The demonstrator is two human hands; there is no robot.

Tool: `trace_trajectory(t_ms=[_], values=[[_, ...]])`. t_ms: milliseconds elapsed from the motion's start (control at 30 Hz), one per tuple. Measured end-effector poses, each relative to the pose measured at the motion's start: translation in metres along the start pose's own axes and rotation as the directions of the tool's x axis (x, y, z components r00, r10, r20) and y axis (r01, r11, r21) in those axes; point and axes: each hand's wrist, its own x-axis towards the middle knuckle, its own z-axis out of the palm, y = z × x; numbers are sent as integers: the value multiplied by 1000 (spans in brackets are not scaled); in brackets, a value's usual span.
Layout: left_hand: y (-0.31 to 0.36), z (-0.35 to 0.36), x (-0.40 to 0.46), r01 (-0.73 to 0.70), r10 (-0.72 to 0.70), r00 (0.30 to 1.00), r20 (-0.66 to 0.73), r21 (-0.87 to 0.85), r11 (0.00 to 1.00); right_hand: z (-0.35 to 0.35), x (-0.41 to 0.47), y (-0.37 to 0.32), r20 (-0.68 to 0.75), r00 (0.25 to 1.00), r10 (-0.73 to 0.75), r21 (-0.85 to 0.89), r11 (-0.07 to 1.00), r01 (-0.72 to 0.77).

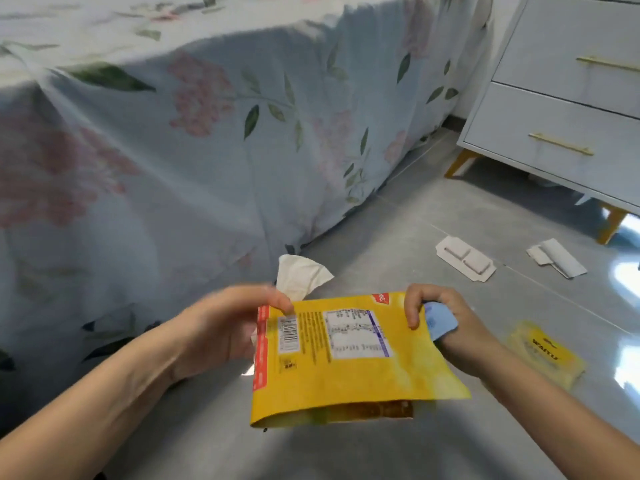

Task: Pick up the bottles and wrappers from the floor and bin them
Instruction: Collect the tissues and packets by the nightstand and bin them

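Observation:
A large yellow snack wrapper (349, 368) with a red strip and a printed label hangs in front of me, held at both top corners. My left hand (225, 327) pinches its top left corner and also holds a white tissue (301, 277) that sticks up behind the wrapper. My right hand (440, 313) grips the top right corner together with a small light blue wrapper (440, 320). On the floor to the right lies a small yellow packet (547, 355). Farther back lie a white blister pack (465, 258) and a piece of white folded packaging (557, 258).
A bed with a floral sheet (207, 133) hanging to the floor fills the left and centre. A white drawer unit (568, 109) on yellow legs stands at the right. Grey floor tiles (398, 216) run between them. No bin or bottles are in view.

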Motion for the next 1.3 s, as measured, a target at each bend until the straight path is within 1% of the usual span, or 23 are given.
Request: trace_trajectory(t_ms=[67, 133, 200, 267, 400, 433, 467, 533, 567, 633, 733, 800, 833, 867, 900, 1000, 1033, 1067, 1133, 1200, 1233, 1267, 1300], values=[[-3, 11, 5, -13, 42, 992, -120, 231, 973, -5, -1, 0, 35, 999, -26, -97, 995, 29], [-6, 15, 9, 13, 60, 978, -200, 347, 938, -7, -2, -3, 46, 999, 9, -79, 997, -5], [-7, 17, 10, 22, 86, 966, -245, 408, 913, -7, -5, -10, 90, 994, 65, 47, 997, -69], [-8, 19, 11, 24, 107, 956, -275, 434, 900, -9, -9, -13, 185, 977, 105, 179, 974, -139], [-2, 21, 3, 22, 136, 942, -307, 460, 888, -12, -10, -19, 321, 932, 167, 340, 898, -278], [2, 21, -4, 11, 148, 940, -307, 463, 886, -9, -8, -23, 344, 916, 205, 332, 887, -322], [9, 21, -15, -3, 165, 936, -310, 463, 886, -3, -6, -30, 340, 908, 244, 268, 901, -343], [24, 18, -43, -55, 240, 912, -332, 481, 875, 18, 3, -45, 268, 922, 280, 61, 950, -307], [30, 14, -62, -83, 288, 890, -354, 495, 865, 30, 10, -54, 239, 930, 279, 16, 956, -291], [39, 7, -106, -144, 376, 828, -415, 492, 859, 61, 27, -71, 263, 935, 239, -55, 971, -233], [42, 3, -180, -184, 465, 682, -564, 484, 856, 124, 53, -98, 361, 922, 142, -205, 976, -71], [35, 0, -234, -211, 481, 586, -652, 451, 867, 174, 64, -120, 427, 902, 66, -258, 965, 52], [29, -3, -262, -191, 459, 549, -699, 430, 883, 201, 67, -132, 470, 882, 29, -270, 956, 112], [22, -6, -289, -167, 445, 485, -753, 420, 892, 229, 69, -143, 518, 856, -3, -277, 945, 171], [12, -12, -313, -153, 442, 398, -804, 416, 896, 254, 68, -153, 564, 825, -28, -282, 933, 224], [-10, -29, -378, -167, 453, 104, -885, 434, 885, 323, 65, -167, 659, 751, -42, -301, 901, 314], [-17, -35, -399, -136, 450, 27, -893, 442, 887, 342, 64, -167, 671, 741, -37, -335, 875, 348], [-27, -40, -420, -111, 453, -27, -891, 453, 885, 362, 65, -164, 680, 733, -28, -396, 827, 399], [-38, -43, -452, -132, 420, -47, -906, 423, 897, 396, 70, -150, 692, 721, 19, -542, 674, 502], [-44, -54, -467, -29, 371, -24, -928, 372, 928, 425, 76, -130, 670, 735, 110, -665, 529, 527], [-46, -56, -469, -13, 378, -16, -926, 378, 926, 438, 76, -120, 656, 738, 159, -707, 473, 526], [-47, -60, -470, -44, 388, -10, -922, 388, 921, 452, 77, -110, 651, 730, 209, -730, 437, 526], [-49, -62, -468, -79, 398, 29, -917, 395, 915, 463, 75, -101, 658, 709, 255, -736, 419, 532]])
